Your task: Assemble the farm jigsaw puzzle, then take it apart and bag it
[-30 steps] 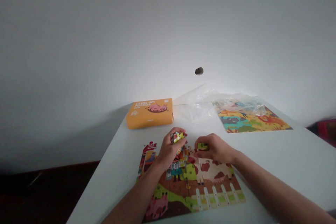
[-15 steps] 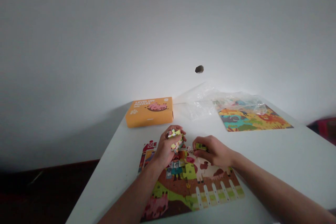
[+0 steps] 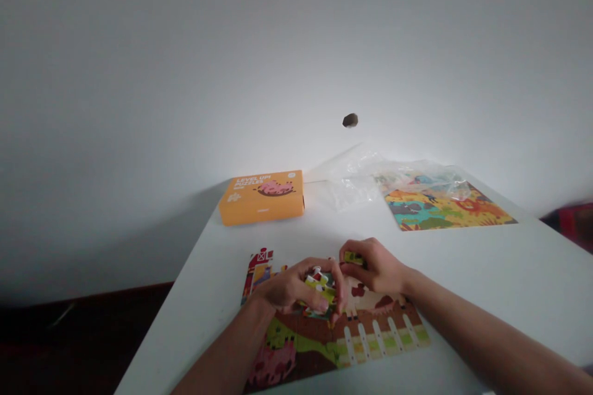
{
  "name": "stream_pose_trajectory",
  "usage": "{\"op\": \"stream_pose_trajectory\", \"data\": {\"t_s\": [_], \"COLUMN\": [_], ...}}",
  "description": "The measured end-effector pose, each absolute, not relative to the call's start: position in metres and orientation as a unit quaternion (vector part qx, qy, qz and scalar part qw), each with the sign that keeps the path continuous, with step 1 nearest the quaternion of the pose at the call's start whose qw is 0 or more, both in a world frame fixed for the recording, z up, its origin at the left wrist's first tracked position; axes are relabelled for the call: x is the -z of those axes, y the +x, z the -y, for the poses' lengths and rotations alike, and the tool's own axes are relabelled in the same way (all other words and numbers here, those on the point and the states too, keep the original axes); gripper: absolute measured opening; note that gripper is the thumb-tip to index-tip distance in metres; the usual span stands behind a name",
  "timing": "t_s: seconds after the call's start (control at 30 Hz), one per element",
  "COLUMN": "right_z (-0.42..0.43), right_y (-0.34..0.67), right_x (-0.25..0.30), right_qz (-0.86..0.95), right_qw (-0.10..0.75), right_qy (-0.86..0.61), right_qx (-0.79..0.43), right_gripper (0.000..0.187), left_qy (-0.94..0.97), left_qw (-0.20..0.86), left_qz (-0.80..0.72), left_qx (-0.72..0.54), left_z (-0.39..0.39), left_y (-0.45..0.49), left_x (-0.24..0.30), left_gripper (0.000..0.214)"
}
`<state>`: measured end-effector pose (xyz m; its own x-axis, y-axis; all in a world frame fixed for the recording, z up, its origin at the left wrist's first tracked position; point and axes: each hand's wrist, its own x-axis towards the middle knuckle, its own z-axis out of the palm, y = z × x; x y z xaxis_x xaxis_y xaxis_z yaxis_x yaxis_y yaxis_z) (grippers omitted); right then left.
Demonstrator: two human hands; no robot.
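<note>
A partly joined farm jigsaw puzzle (image 3: 315, 358) lies on the white table, showing a pink pig, a white fence and a cow. Over its middle, my left hand (image 3: 301, 287) is closed around several loose puzzle pieces (image 3: 319, 287), mostly green and white on their faces. My right hand (image 3: 377, 265) pinches a small green puzzle piece (image 3: 353, 257) between thumb and fingers at the puzzle's far edge, above the cow. The fingers of both hands are close together, and they hide part of the picture's upper middle.
An orange puzzle box (image 3: 262, 199) stands at the back left of the table (image 3: 185, 321). Crumpled clear plastic (image 3: 354, 191) lies at the back, partly over a colourful animal picture sheet (image 3: 449, 210). Behind is a white wall (image 3: 278, 62) with a hole (image 3: 351, 120).
My left hand has come nearer and slightly right with its pieces, turning knuckles-up over the puzzle's middle. My right hand stays almost in place with its green piece.
</note>
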<state>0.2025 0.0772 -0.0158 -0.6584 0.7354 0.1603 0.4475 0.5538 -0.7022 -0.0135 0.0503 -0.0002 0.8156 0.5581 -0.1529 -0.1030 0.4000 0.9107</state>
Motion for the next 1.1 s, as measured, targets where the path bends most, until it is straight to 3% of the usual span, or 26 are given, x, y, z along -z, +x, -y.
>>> {"op": "stream_pose_trajectory", "data": {"t_s": [0.3, 0.43, 0.57, 0.8, 0.87, 0.97, 1.1], "right_z": [-0.072, -0.075, -0.076, -0.069, -0.067, -0.068, -0.075], "right_y": [0.207, 0.212, 0.216, 0.216, 0.212, 0.206, 0.199], "right_x": [0.006, 0.0, -0.004, -0.006, -0.004, 0.003, 0.014], "right_qz": [0.828, 0.822, 0.828, 0.842, 0.837, 0.789, 0.645], "right_qw": [0.256, 0.271, 0.268, 0.29, 0.316, 0.377, 0.501], "right_qy": [-0.342, -0.351, -0.336, -0.335, -0.34, -0.391, -0.495], "right_qx": [-0.363, -0.358, -0.359, -0.308, -0.289, -0.287, -0.297], "right_gripper": [0.021, 0.026, 0.024, 0.018, 0.019, 0.023, 0.037], "left_qy": [0.507, 0.397, 0.299, 0.521, 0.557, 0.536, 0.468], "left_qw": [0.828, 0.819, 0.727, 0.661, 0.63, 0.624, 0.652], "left_qz": [-0.182, -0.189, -0.28, -0.348, -0.37, -0.39, -0.381], "left_qx": [-0.155, -0.368, -0.55, -0.414, -0.395, -0.414, -0.459], "left_z": [-0.047, -0.052, -0.067, -0.054, -0.046, -0.041, -0.044], "left_y": [-0.018, -0.023, -0.015, 0.012, 0.019, 0.025, 0.027], "left_x": [-0.005, 0.003, 0.014, 0.02, 0.018, 0.02, 0.026], "left_gripper": [0.035, 0.03, 0.024, 0.041, 0.035, 0.024, 0.03]}}
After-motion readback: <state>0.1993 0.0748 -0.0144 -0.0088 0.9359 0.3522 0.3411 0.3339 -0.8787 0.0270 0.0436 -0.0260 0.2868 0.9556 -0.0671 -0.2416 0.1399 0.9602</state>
